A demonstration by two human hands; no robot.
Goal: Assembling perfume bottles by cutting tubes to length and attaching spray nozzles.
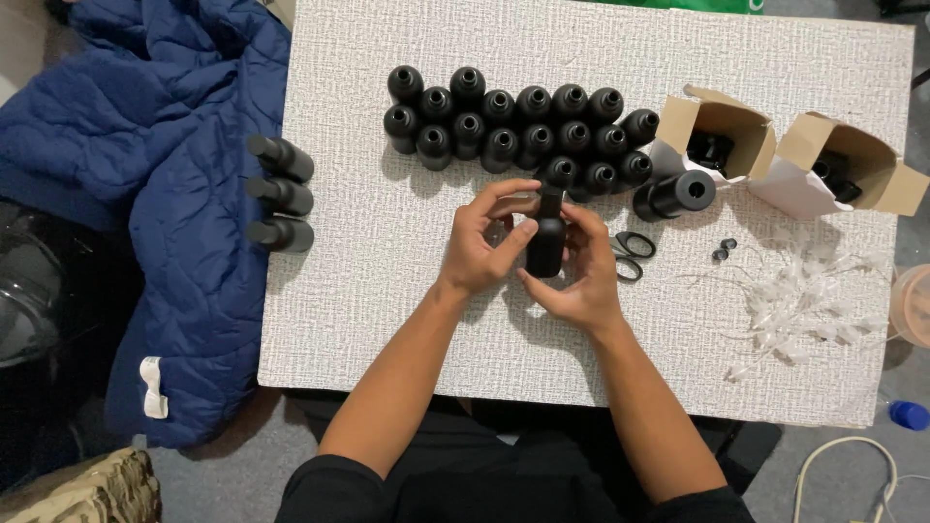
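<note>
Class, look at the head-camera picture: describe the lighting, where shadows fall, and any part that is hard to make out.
Head view: soft, even light on the white table; faint shadows beneath both hands, left hand and right hand, which hold a black bottle; the matte bottles show only small highlights; the box interiors are too dark to read.

Two bare forearms reach up from six o'clock toward the centre, converging in a narrow V. The left hand [481, 242] sits at about eleven o'clock of the right hand [581, 266], fingers curled, thumb pointing inward. The right hand is cupped, palm turned left, fingers raised. Both wrists bend slightly inward, dark sleeves at the elbows.
</note>
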